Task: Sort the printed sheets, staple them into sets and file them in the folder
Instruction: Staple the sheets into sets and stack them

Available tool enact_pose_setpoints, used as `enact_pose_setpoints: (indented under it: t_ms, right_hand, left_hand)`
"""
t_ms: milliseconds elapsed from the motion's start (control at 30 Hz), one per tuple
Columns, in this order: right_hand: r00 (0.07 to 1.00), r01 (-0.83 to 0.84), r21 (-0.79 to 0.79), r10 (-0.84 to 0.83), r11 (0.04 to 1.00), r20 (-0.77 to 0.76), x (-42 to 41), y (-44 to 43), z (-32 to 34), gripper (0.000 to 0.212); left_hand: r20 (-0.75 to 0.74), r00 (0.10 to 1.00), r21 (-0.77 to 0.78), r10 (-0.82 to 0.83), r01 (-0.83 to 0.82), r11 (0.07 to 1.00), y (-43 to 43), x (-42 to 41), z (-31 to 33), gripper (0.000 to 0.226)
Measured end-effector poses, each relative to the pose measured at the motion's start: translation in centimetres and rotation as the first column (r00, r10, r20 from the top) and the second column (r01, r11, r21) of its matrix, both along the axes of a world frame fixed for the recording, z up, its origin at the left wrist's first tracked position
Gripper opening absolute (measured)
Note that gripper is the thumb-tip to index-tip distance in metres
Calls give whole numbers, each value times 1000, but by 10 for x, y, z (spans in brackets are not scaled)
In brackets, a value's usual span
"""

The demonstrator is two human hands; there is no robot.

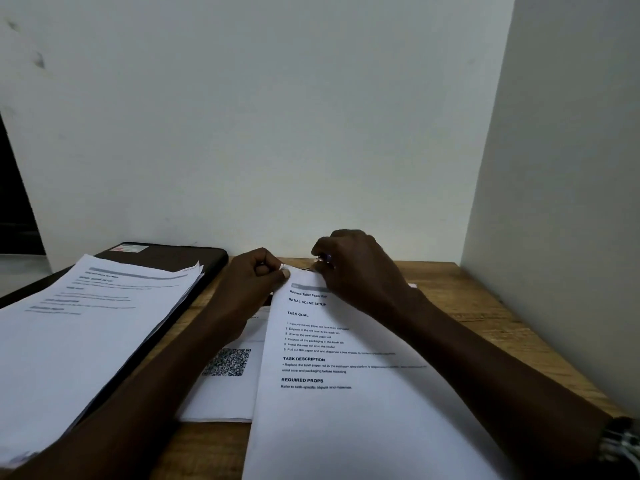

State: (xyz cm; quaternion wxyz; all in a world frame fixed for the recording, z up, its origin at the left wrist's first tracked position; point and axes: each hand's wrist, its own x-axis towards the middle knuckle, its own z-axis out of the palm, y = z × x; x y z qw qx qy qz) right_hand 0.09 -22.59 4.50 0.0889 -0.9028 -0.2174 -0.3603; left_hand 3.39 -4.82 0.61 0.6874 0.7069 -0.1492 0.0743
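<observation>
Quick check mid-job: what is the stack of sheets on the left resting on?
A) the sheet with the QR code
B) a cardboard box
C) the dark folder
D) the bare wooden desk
C: the stack of sheets lies on the dark folder, whose far and right edges show past the paper. The QR-code sheet lies further right, partly under the printed sheet that the left hand pinches at its corner.
</observation>
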Motion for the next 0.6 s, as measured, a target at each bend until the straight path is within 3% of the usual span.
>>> enact_pose_setpoints:
  t_ms: [200, 400, 500, 600]
  right_hand:
    - [1000, 3, 42, -3, 999, 3, 0, 1, 5, 15]
    - [992, -55, -77, 64, 996, 112, -10, 15, -5, 15]
    - [988, -108, -11, 108, 994, 107, -9, 15, -10, 23]
    - [978, -204, 155, 209, 967, -21, -3, 6, -7, 31]
  left_hand:
    - [38, 996, 32, 81, -82, 996, -3, 5, -3, 25]
    - [131, 988, 32, 83, -88, 996, -2, 4, -2, 19]
    - [174, 981, 17, 91, -96, 995, -3, 0, 1, 21]
    - [195, 977, 17, 84, -89, 996, -5, -4, 5, 15]
